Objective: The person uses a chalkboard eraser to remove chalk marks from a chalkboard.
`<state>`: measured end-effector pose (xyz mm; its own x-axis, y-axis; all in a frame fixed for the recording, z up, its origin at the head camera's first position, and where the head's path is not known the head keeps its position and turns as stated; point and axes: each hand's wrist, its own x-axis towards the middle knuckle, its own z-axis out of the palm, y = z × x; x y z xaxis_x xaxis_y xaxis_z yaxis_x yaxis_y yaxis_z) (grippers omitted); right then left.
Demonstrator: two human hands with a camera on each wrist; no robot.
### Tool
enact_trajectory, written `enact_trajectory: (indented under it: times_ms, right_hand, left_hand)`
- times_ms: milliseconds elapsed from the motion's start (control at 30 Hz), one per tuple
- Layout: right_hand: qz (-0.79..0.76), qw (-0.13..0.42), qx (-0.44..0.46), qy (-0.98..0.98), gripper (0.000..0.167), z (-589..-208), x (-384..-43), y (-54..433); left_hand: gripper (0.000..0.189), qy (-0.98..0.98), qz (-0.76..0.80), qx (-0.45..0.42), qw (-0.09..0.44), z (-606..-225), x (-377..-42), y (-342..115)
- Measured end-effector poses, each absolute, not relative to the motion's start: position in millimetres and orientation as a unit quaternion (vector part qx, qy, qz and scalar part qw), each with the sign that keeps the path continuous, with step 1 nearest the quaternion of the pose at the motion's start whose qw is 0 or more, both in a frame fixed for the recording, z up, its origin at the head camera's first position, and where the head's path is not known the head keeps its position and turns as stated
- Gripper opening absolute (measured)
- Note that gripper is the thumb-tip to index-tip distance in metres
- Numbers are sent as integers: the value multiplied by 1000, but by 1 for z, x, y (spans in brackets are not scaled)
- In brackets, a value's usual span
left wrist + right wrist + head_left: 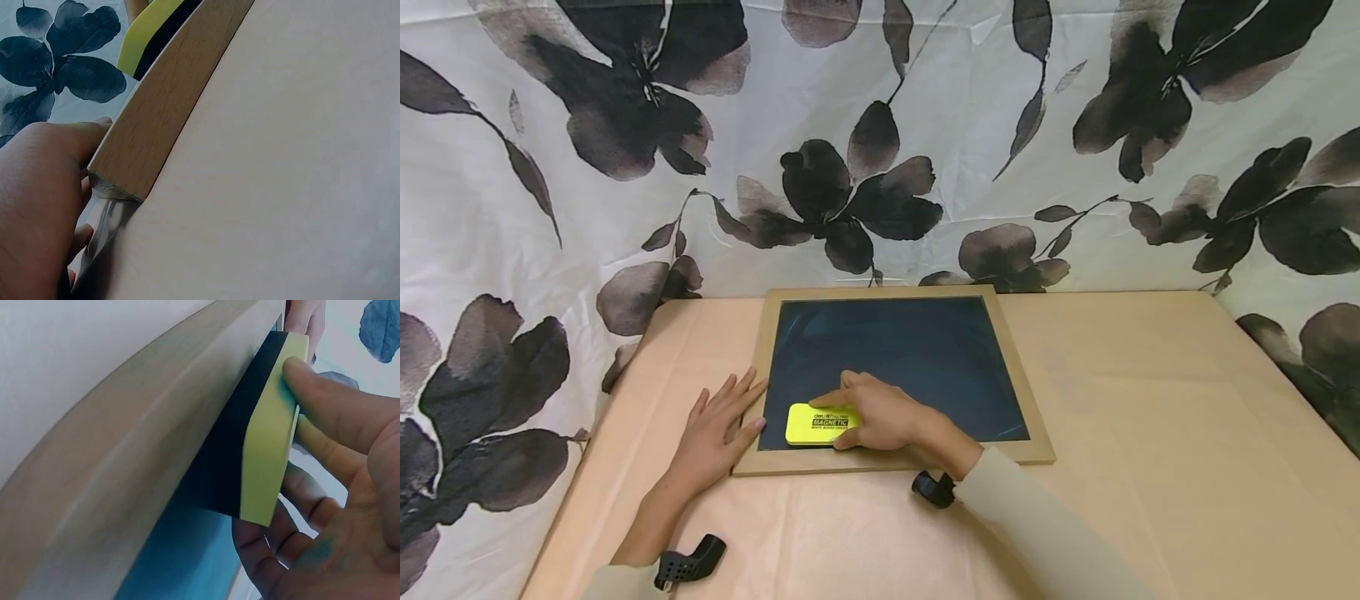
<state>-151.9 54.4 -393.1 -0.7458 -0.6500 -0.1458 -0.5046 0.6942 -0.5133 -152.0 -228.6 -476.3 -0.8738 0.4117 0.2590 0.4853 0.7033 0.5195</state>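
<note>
A yellow board eraser (808, 425) with a dark felt underside lies against the lower left of a wood-framed chalkboard (895, 358). My right hand (883, 412) grips it between thumb and fingers; in the right wrist view the thumb presses its yellow edge (265, 469), and blue-green smudges mark the palm. My left hand (718, 437) rests at the board's left side, fingers spread, fingertips and thumb touching the wooden frame (162, 106). Faint pale smears show on the dark board surface. Part of the eraser's top is hidden under the right hand.
The board lies on a table with a pale peach cover (1135, 417). Behind and to the left hangs a white cloth (985, 100) with dark flower prints. Each wrist wears a black camera band (692, 562).
</note>
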Motion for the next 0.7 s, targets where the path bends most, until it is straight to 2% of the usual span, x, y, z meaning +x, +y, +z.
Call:
enact_trajectory:
  times_ms: [467,600,700]
  right_hand:
    - [-199,155,-352,901,59,-394,-148,53]
    - [-224,155,-344,899,60,-392,-148,58]
    - [-236,134,-322,907,60,-390,-148,69]
  left_hand:
    - [55,-920,-301,-243,60,-478,-152,-229]
    - [55,-921,-300,-242,60,-477,-152,-229]
    - [55,-920,-301,-244,58,-477,-152,-229]
